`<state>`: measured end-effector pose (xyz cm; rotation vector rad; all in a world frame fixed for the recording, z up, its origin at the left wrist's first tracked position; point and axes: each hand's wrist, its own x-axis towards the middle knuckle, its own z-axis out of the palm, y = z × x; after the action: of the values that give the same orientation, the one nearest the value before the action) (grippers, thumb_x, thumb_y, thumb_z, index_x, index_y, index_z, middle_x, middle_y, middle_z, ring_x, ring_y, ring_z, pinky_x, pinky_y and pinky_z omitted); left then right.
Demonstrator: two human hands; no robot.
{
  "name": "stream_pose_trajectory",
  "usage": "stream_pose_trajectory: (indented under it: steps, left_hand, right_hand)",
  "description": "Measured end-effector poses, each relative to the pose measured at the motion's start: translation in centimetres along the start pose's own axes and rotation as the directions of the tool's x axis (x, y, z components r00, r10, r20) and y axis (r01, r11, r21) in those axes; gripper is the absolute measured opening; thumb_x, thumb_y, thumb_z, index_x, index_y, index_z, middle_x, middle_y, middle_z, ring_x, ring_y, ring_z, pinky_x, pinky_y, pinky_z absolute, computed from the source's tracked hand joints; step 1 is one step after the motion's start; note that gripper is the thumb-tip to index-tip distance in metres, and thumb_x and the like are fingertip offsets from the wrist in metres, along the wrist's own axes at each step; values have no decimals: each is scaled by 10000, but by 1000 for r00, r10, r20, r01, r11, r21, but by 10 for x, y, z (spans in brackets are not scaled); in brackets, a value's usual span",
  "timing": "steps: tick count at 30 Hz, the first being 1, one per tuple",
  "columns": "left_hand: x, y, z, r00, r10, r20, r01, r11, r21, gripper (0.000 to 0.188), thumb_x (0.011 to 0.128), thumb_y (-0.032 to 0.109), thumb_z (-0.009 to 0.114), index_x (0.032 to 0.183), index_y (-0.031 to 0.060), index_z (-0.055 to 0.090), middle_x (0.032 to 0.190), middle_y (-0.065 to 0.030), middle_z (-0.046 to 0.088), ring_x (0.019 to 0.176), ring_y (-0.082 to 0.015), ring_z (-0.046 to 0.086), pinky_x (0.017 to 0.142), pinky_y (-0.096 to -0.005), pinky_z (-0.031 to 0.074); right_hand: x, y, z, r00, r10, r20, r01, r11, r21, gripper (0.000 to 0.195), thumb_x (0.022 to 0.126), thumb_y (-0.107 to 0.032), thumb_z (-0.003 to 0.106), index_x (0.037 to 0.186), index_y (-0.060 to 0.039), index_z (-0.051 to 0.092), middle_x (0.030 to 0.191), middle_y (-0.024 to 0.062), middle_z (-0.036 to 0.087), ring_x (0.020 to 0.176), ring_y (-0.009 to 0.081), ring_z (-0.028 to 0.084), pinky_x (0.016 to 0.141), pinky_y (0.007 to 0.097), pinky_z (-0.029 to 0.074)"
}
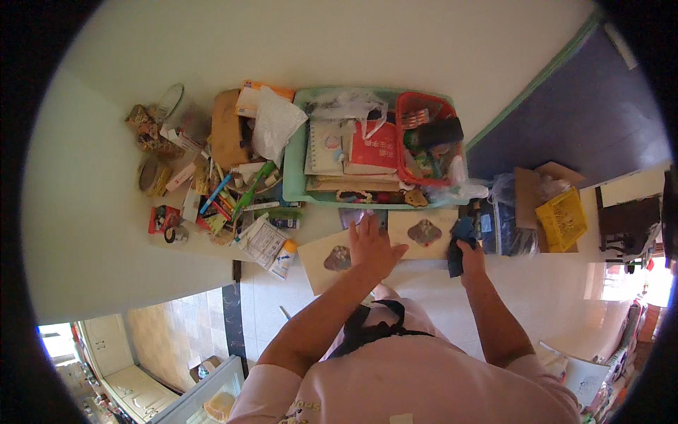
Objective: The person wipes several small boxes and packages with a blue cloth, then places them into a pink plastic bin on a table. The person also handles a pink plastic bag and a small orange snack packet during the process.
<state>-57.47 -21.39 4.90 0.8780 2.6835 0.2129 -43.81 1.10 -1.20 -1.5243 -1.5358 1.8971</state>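
My left hand (371,244) has its fingers spread, palm down, with nothing seen in its grasp. It lies over the inner end of a cream panel (319,261) bearing a dark scalloped picture; whether it presses on the panel I cannot tell. Beside it is a second cream panel (400,241) with a similar picture. How the two panels are joined is hidden by the hand. A crumpled dark blue cloth (454,258) is gripped in my right hand (472,262), at the right end of the second panel. Past my left fingertips shows a purplish flat item (349,216).
Behind the panels stands a pale green plastic tub (292,183) with notebooks, a red book (373,148) and a red basket (401,153). Pens, a tube (284,258) and a cardboard box (226,127) clutter the left. Rightward are an open carton (527,199) and a yellow basket (562,220).
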Motion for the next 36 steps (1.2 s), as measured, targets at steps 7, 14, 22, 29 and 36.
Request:
stream_pose_trajectory:
  steps: [7, 14, 22, 29, 36]
  left_hand:
    - [-4, 34, 7, 995, -64, 81, 89, 930, -356, 610, 861, 514, 515, 1122, -34, 567, 1316, -187, 458, 1244, -336, 412, 1020, -448, 339]
    - [-26, 13, 8, 897, -32, 440, 441, 19, -897, 480, 798, 250, 668, 1170, 15, 476, 1045, -122, 606, 920, -259, 612, 754, -383, 514]
    - [-101, -27, -61, 939, 94, 331, 333, -5, -943, 547, 706, 63, 697, 1207, 36, 476, 1045, -84, 594, 922, -193, 585, 747, -318, 494]
    - [-148, -26, -95, 989, -114, 96, 78, -155, -985, 507, 729, -5, 647, 1210, 14, 490, 1139, -96, 584, 1035, -203, 565, 904, -342, 452]
    - [-190, -27, -107, 957, -218, 192, 124, -294, -948, 695, 686, -73, 578, 1336, 2, 347, 1208, -122, 548, 1109, -249, 549, 938, -366, 439]
  right_hand:
    - [-16, -32, -5, 984, 103, -144, -109, 993, -34, 481, 794, -185, 670, 1234, -61, 521, 1090, 75, 594, 941, 225, 570, 776, 379, 463]
    - [-50, -37, -12, 1000, 15, 7, -15, 1000, -23, 398, 805, -156, 641, 1179, -42, 561, 1011, 64, 608, 886, 210, 563, 791, 337, 447]
    - [-105, -59, 41, 727, -587, 356, 686, 643, -340, 448, 776, -160, 654, 1166, 27, 537, 1216, 209, 537, 1122, 350, 508, 953, 419, 401]
    - [-200, -76, 118, -29, -546, 837, 993, 80, 87, 533, 875, -267, 517, 1328, -13, 394, 1435, 195, 341, 1375, 416, 230, 1093, 576, 111]
    - [-175, -95, 149, 225, -444, 867, 974, 70, -216, 460, 839, -159, 503, 1272, -14, 450, 1381, 226, 401, 1359, 416, 249, 1078, 576, 161]
